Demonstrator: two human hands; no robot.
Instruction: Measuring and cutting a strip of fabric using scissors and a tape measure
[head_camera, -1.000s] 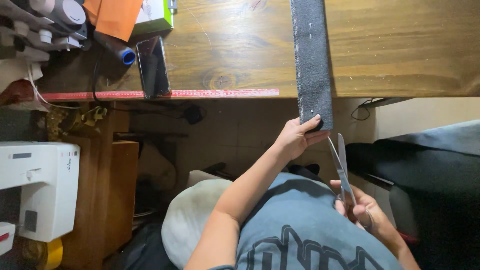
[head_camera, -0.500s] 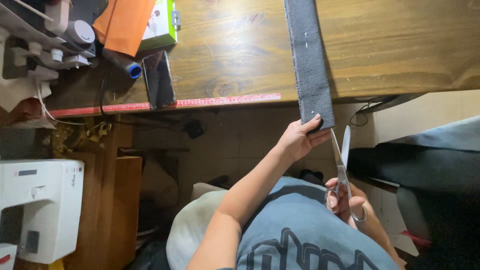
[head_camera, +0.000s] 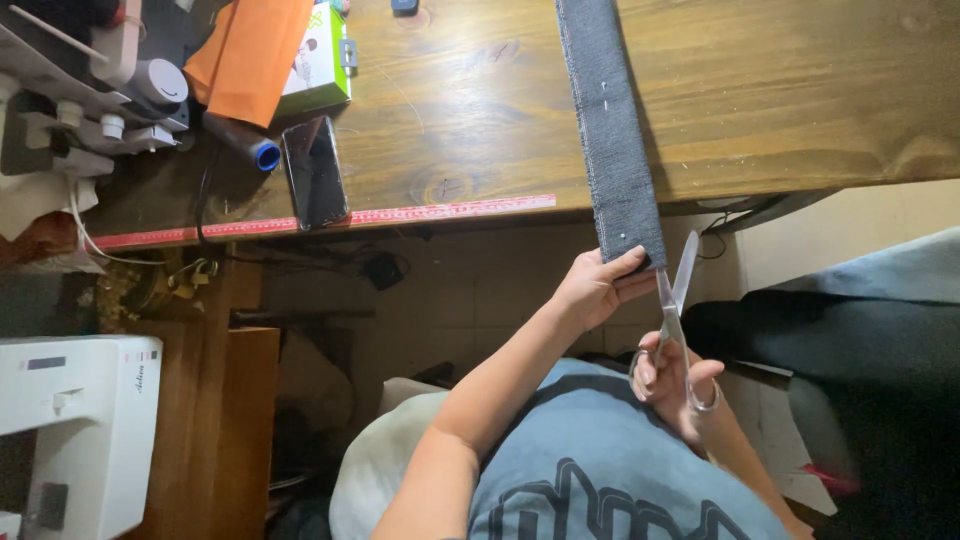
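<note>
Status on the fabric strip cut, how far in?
Done: grey fabric strip laid across the wooden table, its end pinched by the left hand. In hand: right hand holds open scissors at that end. Left: the cut itself; no cut shows.

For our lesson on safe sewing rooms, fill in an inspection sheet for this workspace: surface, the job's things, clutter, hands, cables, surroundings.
Surface: wooden table, knotty, with a red measuring tape along its front edge.
Job's things: dark grey fabric strip hangs over the table edge; scissors open beside its lower end.
Clutter: black phone, orange sheet, green-and-white box, blue-tipped dark tube.
Hands: left hand pinches the strip's end; right hand grips the scissor handles.
Cables: dark cables dangle under the table.
Surroundings: white sewing machine lower left, another machine upper left, tiled floor.
</note>
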